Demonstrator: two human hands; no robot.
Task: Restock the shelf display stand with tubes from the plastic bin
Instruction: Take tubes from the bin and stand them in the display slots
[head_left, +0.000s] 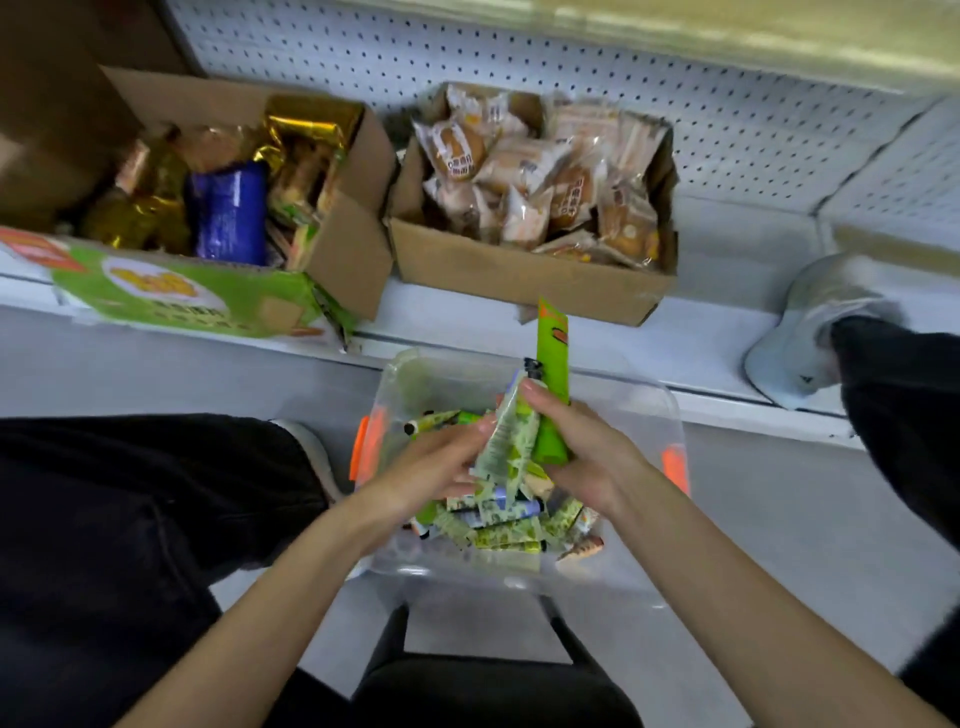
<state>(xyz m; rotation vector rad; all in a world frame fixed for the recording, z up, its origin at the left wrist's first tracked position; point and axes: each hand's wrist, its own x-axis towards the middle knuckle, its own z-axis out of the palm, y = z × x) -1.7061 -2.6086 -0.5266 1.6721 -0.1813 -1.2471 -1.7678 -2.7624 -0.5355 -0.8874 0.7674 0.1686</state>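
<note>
At the far left, an open cardboard box (343, 244) of gold and blue snack packs is sitting on the shelf (727, 291). Just beside it a second carton (519, 280) is holding wrapped cakes, with both fronts turned outward, probably so shoppers can reach in. Below them the clear plastic bin (623, 395) is standing on the floor (779, 519) between the person's legs, its top open and its orange latches (366, 447) hanging at the sides. That is likely leaving the stock within easy reach of both arms. Loose tubes (504, 530) are lying jumbled in the bin's bottom. The left hand (436, 467) is reaching in from the left, its fingers fairly straight, with their tips against a pale patterned tube (506, 431). Whether it is pinching that tube or only steadying it, I cannot tell. The right hand (587, 452) is wrapping its fingers round a bright green tube (551, 384), which is pointing up toward the shelf, with the pale tube pressed against it. It seems to be gathering several into one bundle, judging by the grip, so fewer trips are needed. The display stand itself is not showing in this view. At the far right a pale shoe (810, 327) is resting on the shelf's low ledge, perhaps bracing the crouch.
</note>
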